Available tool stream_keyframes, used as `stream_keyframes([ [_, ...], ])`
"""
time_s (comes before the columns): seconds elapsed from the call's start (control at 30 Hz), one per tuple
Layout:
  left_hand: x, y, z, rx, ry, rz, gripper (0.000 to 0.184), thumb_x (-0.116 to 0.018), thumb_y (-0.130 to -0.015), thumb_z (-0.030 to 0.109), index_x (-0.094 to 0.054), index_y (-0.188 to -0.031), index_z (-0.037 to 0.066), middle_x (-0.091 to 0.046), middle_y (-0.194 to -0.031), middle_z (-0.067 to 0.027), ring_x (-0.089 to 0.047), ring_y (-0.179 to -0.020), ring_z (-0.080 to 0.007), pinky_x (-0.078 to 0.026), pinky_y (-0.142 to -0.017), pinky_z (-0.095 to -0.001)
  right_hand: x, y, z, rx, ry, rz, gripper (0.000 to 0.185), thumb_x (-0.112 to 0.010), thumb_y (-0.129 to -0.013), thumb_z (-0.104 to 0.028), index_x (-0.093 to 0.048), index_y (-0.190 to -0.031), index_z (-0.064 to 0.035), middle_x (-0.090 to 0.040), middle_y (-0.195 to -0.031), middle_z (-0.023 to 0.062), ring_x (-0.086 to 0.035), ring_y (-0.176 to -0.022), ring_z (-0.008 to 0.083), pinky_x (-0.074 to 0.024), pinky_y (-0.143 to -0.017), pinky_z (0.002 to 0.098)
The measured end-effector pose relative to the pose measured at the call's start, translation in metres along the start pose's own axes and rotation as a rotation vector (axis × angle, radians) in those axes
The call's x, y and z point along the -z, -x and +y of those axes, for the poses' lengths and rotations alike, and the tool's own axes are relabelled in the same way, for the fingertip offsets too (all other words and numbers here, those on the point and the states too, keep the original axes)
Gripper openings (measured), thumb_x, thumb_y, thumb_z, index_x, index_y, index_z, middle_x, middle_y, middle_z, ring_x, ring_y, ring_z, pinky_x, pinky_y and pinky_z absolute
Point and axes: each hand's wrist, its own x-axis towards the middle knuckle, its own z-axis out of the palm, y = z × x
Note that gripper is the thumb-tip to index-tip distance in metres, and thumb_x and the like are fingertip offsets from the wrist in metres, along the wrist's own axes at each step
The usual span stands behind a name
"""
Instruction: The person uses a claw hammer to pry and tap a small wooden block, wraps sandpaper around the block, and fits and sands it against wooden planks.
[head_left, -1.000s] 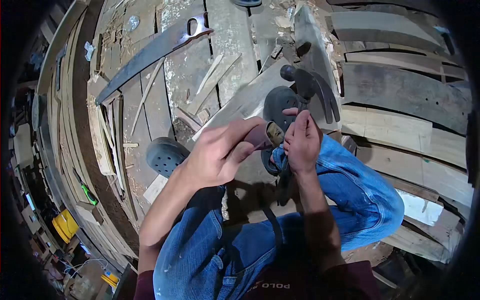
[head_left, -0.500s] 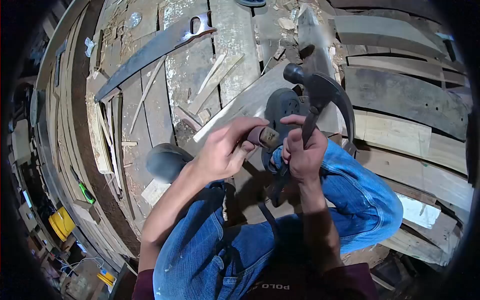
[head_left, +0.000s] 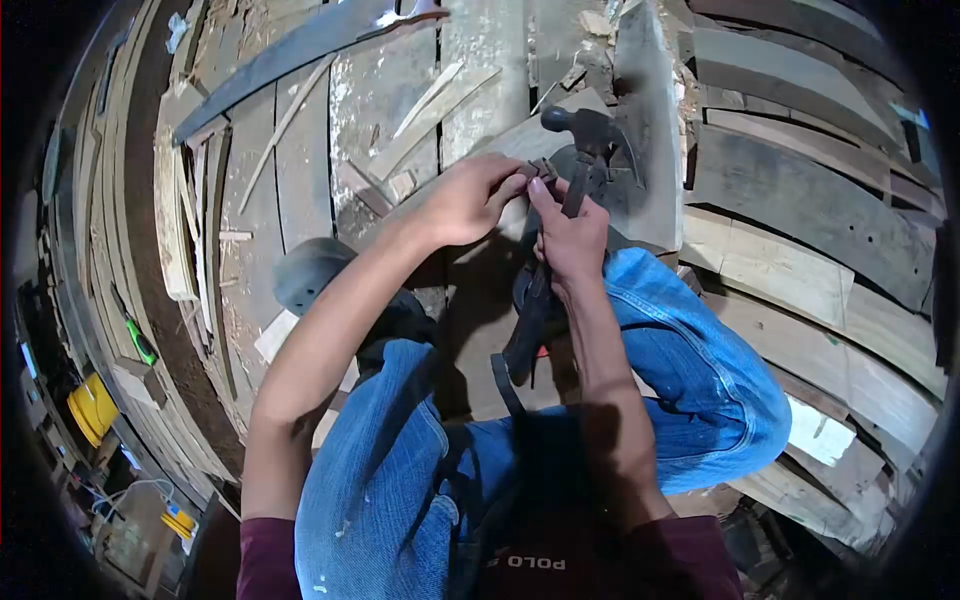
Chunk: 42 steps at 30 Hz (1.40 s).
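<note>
Dark metal claw hammer [head_left: 590,170] being gripped by the right hand [head_left: 575,242], left hand [head_left: 472,202] pinching a small brownish piece [head_left: 539,170] beside it.

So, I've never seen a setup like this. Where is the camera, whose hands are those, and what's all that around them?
There is no machine here, just a person with two bare hands. The one camera is worn on their head and looks forward and down, so you see roughly what they see, including their own jeans.

The right hand grips a hammer by its handle, with the head pointing away from the body. The left hand pinches a small brown piece close to the right thumb; what it is, I can't tell.

Underneath are wooden boards. On them lie a saw, its handle partly cut off by the picture's edge, and wood scraps.
</note>
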Motion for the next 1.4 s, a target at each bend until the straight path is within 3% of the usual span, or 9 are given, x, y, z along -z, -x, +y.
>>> stream_keyframes([
  [0.13, -0.019, 0.006, -0.015, 0.129, -0.235, -0.063, 0.023, -0.055, -0.090, 0.017, -0.064, -0.104, 0.001, -0.057, -0.091, -0.0193, -0.058, -0.091, -0.0353, -0.047, -0.079, -0.0418, 0.000, -0.007, 0.031, -0.136, 0.176, -0.001, 0.022, -0.069, -0.085, -0.022, -0.068, -0.086, 0.0000, -0.060, -0.068, 0.0000, -0.050, -0.061, 0.0066, -0.0403, -0.055, 0.0258],
  [0.3, -0.033, 0.025, -0.025, 0.284, -0.425, -0.054, 0.031, -0.065, -0.082, 0.023, -0.067, -0.108, 0.007, -0.059, -0.095, -0.0231, -0.058, -0.095, -0.0364, -0.041, -0.085, -0.0535, -0.007, -0.014, 0.059, -0.108, 0.528, 0.047, 0.039, -0.076, -0.072, -0.027, -0.069, -0.100, 0.0000, -0.068, -0.076, 0.0174, -0.067, -0.073, 0.0265, -0.0504, -0.071, 0.0361],
  [0.53, -0.030, 0.029, -0.034, 0.318, -0.139, -0.026, 0.042, -0.066, -0.081, 0.023, -0.059, -0.122, 0.012, -0.063, -0.093, -0.0171, -0.058, -0.099, -0.0327, -0.039, -0.088, -0.0499, -0.003, -0.005, 0.040, -0.020, 0.568, 0.051, 0.034, -0.077, -0.071, -0.027, -0.071, -0.097, -0.0052, -0.065, -0.066, 0.0106, -0.064, -0.062, 0.0209, -0.0502, -0.063, 0.0341],
  [0.57, -0.031, 0.032, -0.031, 0.154, -0.501, -0.031, 0.041, -0.064, -0.081, 0.020, -0.061, -0.120, 0.012, -0.062, -0.094, -0.0149, -0.057, -0.098, -0.0305, -0.038, -0.089, -0.0484, -0.002, -0.006, 0.047, 0.028, 0.576, 0.074, 0.032, -0.077, -0.071, -0.026, -0.071, -0.095, -0.0063, -0.065, -0.065, 0.0096, -0.063, -0.061, 0.0192, -0.0497, -0.061, 0.0335],
  [0.7, -0.040, 0.035, -0.033, 0.000, -0.707, 0.074, 0.032, -0.063, -0.080, 0.019, -0.064, -0.111, 0.011, -0.059, -0.100, -0.0136, -0.058, -0.096, -0.0292, -0.039, -0.087, -0.0457, -0.001, -0.002, 0.044, -0.002, 0.541, 0.047, 0.030, -0.077, -0.071, -0.021, -0.071, -0.096, -0.0050, -0.068, -0.074, 0.0123, -0.065, -0.066, 0.0215, -0.0501, -0.065, 0.0343],
  [1.1, -0.016, 0.028, -0.038, 0.207, -0.503, -0.057, 0.030, -0.065, -0.074, 0.009, -0.071, -0.104, 0.012, -0.063, -0.089, -0.0155, -0.062, -0.089, -0.0335, -0.049, -0.080, -0.0428, -0.029, -0.008, 0.053, 0.142, 0.557, 0.084, 0.033, -0.077, -0.072, -0.025, -0.070, -0.098, -0.0063, -0.069, -0.082, 0.0168, -0.067, -0.077, 0.0313, -0.0499, -0.073, 0.0388],
  [1.23, -0.020, 0.030, -0.051, 0.099, -0.122, 0.263, 0.030, -0.073, -0.076, 0.021, -0.071, -0.103, 0.009, -0.067, -0.097, -0.0150, -0.064, -0.088, -0.0313, -0.050, -0.078, -0.0378, -0.028, -0.015, 0.071, 0.124, 0.537, 0.144, 0.028, -0.076, -0.072, -0.014, -0.071, -0.098, -0.0070, -0.068, -0.078, 0.0032, -0.059, -0.068, 0.0103, -0.0478, -0.065, 0.0280],
  [1.33, -0.027, 0.023, -0.048, 0.216, 0.031, 0.207, 0.024, -0.073, -0.076, 0.018, -0.072, -0.097, 0.008, -0.068, -0.093, -0.0135, -0.065, -0.082, -0.0299, -0.051, -0.073, -0.0361, -0.021, -0.011, 0.074, 0.233, 0.527, 0.058, 0.029, -0.075, -0.073, -0.015, -0.068, -0.101, -0.0073, -0.069, -0.090, 0.0129, -0.067, -0.083, 0.0292, -0.0498, -0.076, 0.0384],
  [1.4, -0.034, 0.020, -0.053, 0.060, -0.038, 0.274, 0.020, -0.074, -0.073, 0.016, -0.073, -0.091, 0.007, -0.068, -0.084, -0.0115, -0.065, -0.075, -0.0285, -0.052, -0.068, -0.0351, -0.019, -0.014, 0.084, 0.176, 0.385, 0.015, 0.032, -0.074, -0.074, -0.013, -0.068, -0.105, -0.0098, -0.070, -0.097, 0.0106, -0.066, -0.089, 0.0242, -0.0498, -0.079, 0.0353],
])
